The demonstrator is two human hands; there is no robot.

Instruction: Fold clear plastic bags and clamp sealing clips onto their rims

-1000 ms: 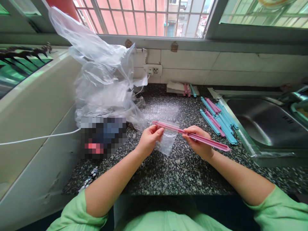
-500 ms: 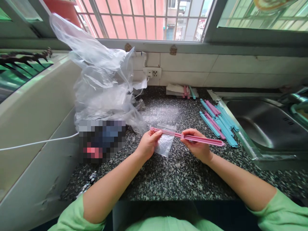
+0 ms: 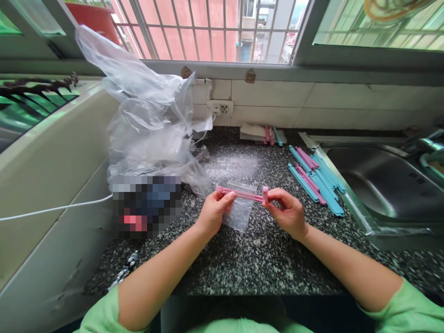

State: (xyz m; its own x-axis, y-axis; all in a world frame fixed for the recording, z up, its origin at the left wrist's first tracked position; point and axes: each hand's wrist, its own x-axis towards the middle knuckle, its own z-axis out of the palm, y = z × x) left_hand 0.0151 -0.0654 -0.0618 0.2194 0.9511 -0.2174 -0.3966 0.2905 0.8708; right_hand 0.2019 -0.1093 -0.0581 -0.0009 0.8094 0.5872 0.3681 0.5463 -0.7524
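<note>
Speckled dark countertop (image 3: 222, 273) fills the lower middle of the head view, below a barred window (image 3: 194, 34). At frame centre, a slim pink clip (image 3: 245, 194) lies between the hands, long axis left to right, across a small clear bag's (image 3: 239, 218) upper part; the left hand (image 3: 213, 210) pinches its left end, the right hand (image 3: 288, 213) its upturned right end, neither nearer.

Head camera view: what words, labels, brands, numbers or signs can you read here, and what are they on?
None readable anywhere.
Pink clip and clear pouch: no lettering I can make out.
Blue and pink strips: none visible.
Wall socket: any markings are too small to read.
Pixelated patch: masked, so unreadable.
</note>
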